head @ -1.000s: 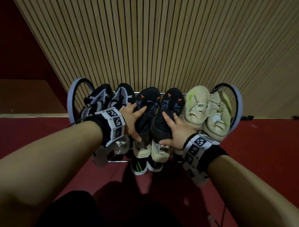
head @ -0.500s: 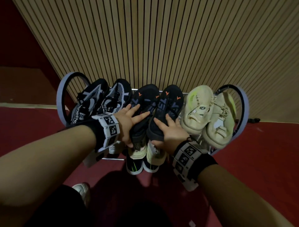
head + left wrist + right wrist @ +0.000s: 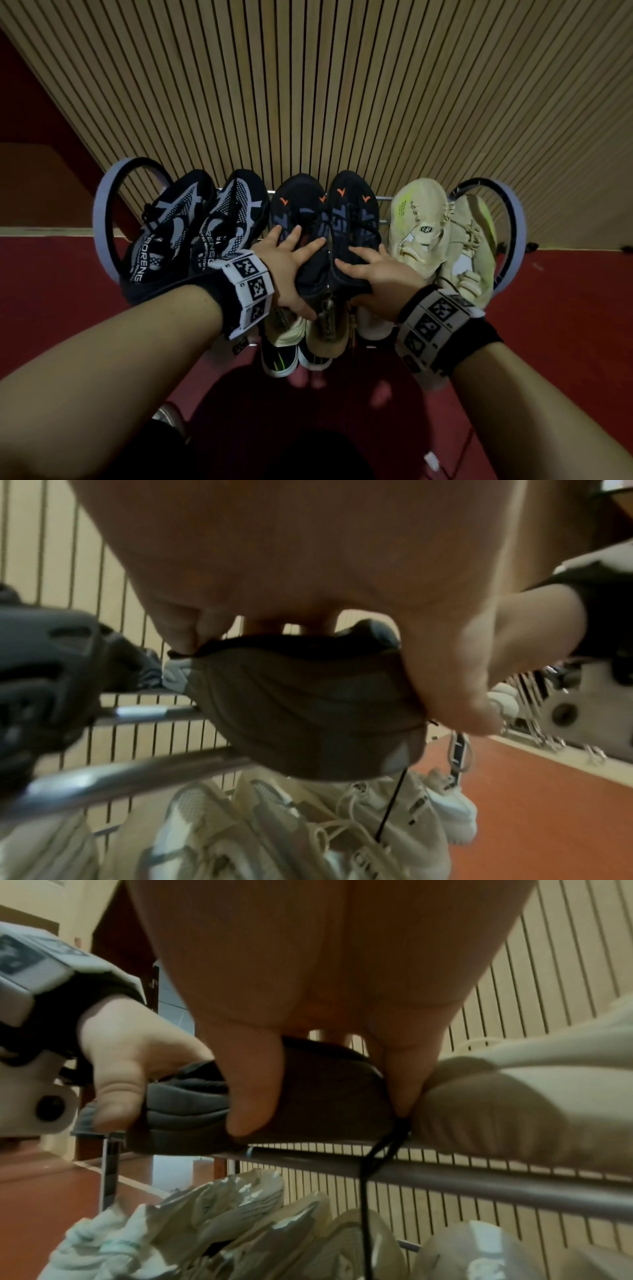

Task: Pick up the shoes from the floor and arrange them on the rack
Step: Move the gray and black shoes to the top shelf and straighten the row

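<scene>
Now both hands are on the pair of black shoes in the middle of the rack's (image 3: pixel 102 219) top shelf. The left hand (image 3: pixel 287 270) wraps the heel of the left black shoe (image 3: pixel 298 209), thumb low on the heel and fingers spread over the collar; the right hand (image 3: pixel 376 274) grips the heel of the right black shoe (image 3: pixel 352 205) the same way, thumb down one side and fingers down the other. The hands sit close side by side, each clamped on its own shoe.

These shoes look light, with soft knit uppers that would give under a squeeze, so the firmer padded heel is probably the best hold. A loose black lace (image 3: pixel 373 1153) dangles over the rack's front bar and might snag.

They are dark, with small orange marks near the toes and grey lettering across the laces. To the left of them on the shelf sits a black-and-white patterned pair (image 3: pixel 191 222), to the right a cream pair (image 3: pixel 428 226). More pale shoes (image 3: pixel 308 826) lie on the shelf below.
</scene>
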{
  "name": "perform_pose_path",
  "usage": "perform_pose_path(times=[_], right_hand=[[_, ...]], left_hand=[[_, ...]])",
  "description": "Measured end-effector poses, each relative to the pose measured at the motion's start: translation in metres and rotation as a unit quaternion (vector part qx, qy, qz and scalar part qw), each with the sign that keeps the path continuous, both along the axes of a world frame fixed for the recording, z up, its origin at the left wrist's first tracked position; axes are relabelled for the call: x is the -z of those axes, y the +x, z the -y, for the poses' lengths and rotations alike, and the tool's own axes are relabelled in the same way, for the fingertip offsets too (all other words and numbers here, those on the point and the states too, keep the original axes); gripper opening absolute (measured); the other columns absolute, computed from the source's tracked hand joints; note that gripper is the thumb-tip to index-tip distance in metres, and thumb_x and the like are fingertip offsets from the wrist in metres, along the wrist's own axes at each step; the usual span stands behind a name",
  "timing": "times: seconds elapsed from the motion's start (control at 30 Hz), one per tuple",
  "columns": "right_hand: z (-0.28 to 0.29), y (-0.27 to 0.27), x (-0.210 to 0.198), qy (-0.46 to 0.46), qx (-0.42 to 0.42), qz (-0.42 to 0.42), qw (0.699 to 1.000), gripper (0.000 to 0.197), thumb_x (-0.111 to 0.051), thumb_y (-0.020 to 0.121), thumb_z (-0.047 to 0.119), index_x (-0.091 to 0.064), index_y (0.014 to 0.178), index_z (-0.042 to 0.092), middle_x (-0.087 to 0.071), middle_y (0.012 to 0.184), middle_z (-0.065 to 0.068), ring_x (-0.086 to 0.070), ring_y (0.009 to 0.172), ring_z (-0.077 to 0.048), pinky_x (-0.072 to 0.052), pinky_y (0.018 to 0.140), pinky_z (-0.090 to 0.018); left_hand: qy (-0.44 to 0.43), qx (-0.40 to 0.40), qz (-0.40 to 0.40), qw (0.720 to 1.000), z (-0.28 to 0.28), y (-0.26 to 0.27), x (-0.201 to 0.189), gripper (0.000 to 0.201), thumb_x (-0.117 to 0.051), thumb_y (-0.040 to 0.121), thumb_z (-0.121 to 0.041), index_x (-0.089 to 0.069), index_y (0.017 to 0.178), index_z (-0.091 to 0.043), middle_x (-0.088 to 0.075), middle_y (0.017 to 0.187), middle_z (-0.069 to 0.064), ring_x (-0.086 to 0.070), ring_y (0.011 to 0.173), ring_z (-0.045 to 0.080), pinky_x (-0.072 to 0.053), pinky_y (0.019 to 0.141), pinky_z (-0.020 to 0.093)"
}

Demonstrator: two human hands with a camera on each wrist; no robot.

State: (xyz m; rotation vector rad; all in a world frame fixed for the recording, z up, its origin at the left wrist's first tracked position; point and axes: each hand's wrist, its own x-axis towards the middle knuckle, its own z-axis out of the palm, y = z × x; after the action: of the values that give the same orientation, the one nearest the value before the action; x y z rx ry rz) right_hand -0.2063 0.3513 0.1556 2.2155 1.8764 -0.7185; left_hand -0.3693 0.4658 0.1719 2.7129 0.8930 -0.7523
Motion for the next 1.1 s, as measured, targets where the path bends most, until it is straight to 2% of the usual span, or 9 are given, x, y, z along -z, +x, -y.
perform_pose_path(times=[0.2, 0.33, 0.43, 0.47, 0.53, 0.6, 0.83, 0.97, 1.1], right_hand=[[0.003, -0.007, 0.0, 0.012, 0.018, 0.023, 1.0, 0.068, -0.051, 0.093, 0.041, -0.011, 0.148, 0.039, 0.009, 0.158, 0.005, 0.011, 0.143, -0.039, -0.005, 0.118, -0.042], [0.015, -0.022, 0.0, 0.062, 0.056, 0.062, 0.995, 0.077, -0.058, 0.086, 0.047, -0.014, 0.149, 0.036, 0.013, 0.158, -0.003, -0.001, 0.144, -0.038, -0.019, 0.117, -0.043], [0.017, -0.041, -0.009, 0.138, 0.061, 0.157, 0.976, 0.101, -0.075, 0.057, 0.065, -0.037, 0.143, 0.029, -0.028, 0.151, -0.02, -0.033, 0.134, -0.047, -0.037, 0.102, -0.054], [0.016, -0.047, -0.01, 0.152, 0.049, 0.173, 0.972, 0.107, -0.073, 0.055, 0.069, -0.032, 0.145, 0.028, -0.028, 0.151, -0.019, -0.031, 0.135, -0.045, -0.035, 0.103, -0.054], [0.008, -0.059, -0.009, 0.137, 0.016, 0.143, 0.98, 0.106, -0.062, 0.072, 0.067, 0.0, 0.15, 0.031, 0.0, 0.159, -0.009, -0.001, 0.145, -0.035, -0.01, 0.115, -0.048], [-0.003, -0.07, -0.012, 0.121, 0.017, 0.107, 0.987, 0.104, -0.059, 0.078, 0.062, 0.014, 0.147, 0.035, 0.014, 0.158, -0.002, 0.014, 0.144, -0.029, 0.004, 0.116, -0.045], [-0.03, -0.085, -0.012, 0.049, -0.037, 0.152, 0.986, 0.094, -0.055, 0.08, 0.063, 0.007, 0.147, 0.039, 0.022, 0.156, -0.004, 0.02, 0.142, -0.034, 0.008, 0.115, -0.051], [-0.028, -0.084, -0.01, 0.055, -0.034, 0.138, 0.988, 0.087, -0.051, 0.083, 0.064, 0.001, 0.148, 0.039, 0.019, 0.157, -0.005, 0.011, 0.145, -0.031, 0.004, 0.117, -0.048], [-0.024, -0.08, -0.007, 0.063, -0.021, 0.116, 0.991, 0.084, -0.047, 0.083, 0.065, -0.002, 0.149, 0.037, 0.017, 0.157, -0.006, 0.007, 0.145, -0.029, 0.0, 0.117, -0.046]], left_hand=[[0.06, 0.021, 0.003, 0.998, -0.004, 0.005, 0.002, 0.128, -0.055, 0.047, -0.089, 0.02, 0.141, -0.046, 0.011, 0.158, 0.004, 0.001, 0.143, 0.038, 0.002, 0.116, 0.046], [0.081, 0.033, 0.013, 0.996, -0.002, -0.007, 0.002, 0.121, -0.047, 0.053, -0.09, 0.02, 0.142, -0.043, 0.01, 0.158, 0.002, 0.007, 0.144, 0.034, 0.015, 0.112, 0.053], [0.088, -0.012, -0.014, 0.996, -0.007, -0.024, -0.003, 0.122, -0.056, 0.055, -0.085, 0.022, 0.141, -0.044, 0.014, 0.158, 0.004, 0.016, 0.143, 0.031, 0.017, 0.111, 0.055], [0.1, -0.026, -0.03, 0.994, -0.009, -0.028, -0.006, 0.124, -0.059, 0.056, -0.082, 0.021, 0.142, -0.043, 0.015, 0.157, 0.004, 0.017, 0.143, 0.031, 0.017, 0.111, 0.056], [0.131, -0.044, -0.051, 0.989, -0.015, -0.035, -0.014, 0.124, -0.062, 0.058, -0.078, 0.02, 0.143, -0.042, 0.015, 0.157, 0.005, 0.018, 0.143, 0.033, 0.016, 0.11, 0.059], [0.145, -0.061, -0.056, 0.986, -0.021, -0.044, -0.022, 0.123, -0.065, 0.059, -0.075, 0.018, 0.143, -0.042, 0.014, 0.157, 0.006, 0.017, 0.143, 0.034, 0.015, 0.11, 0.06], [0.132, -0.121, -0.068, 0.981, -0.038, -0.094, -0.014, 0.127, -0.072, 0.06, -0.066, 0.02, 0.143, -0.04, 0.011, 0.158, 0.008, 0.01, 0.144, 0.034, 0.004, 0.113, 0.058], [0.118, -0.112, -0.03, 0.986, -0.034, -0.097, 0.001, 0.111, -0.069, 0.069, -0.06, 0.011, 0.145, -0.043, 0.004, 0.158, 0.008, -0.001, 0.146, 0.028, 0.01, 0.113, 0.054], [0.101, -0.117, -0.005, 0.988, -0.031, -0.088, 0.0, 0.094, -0.067, 0.075, -0.054, -0.006, 0.146, -0.043, -0.002, 0.158, 0.008, -0.003, 0.144, 0.037, -0.008, 0.119, 0.046]])
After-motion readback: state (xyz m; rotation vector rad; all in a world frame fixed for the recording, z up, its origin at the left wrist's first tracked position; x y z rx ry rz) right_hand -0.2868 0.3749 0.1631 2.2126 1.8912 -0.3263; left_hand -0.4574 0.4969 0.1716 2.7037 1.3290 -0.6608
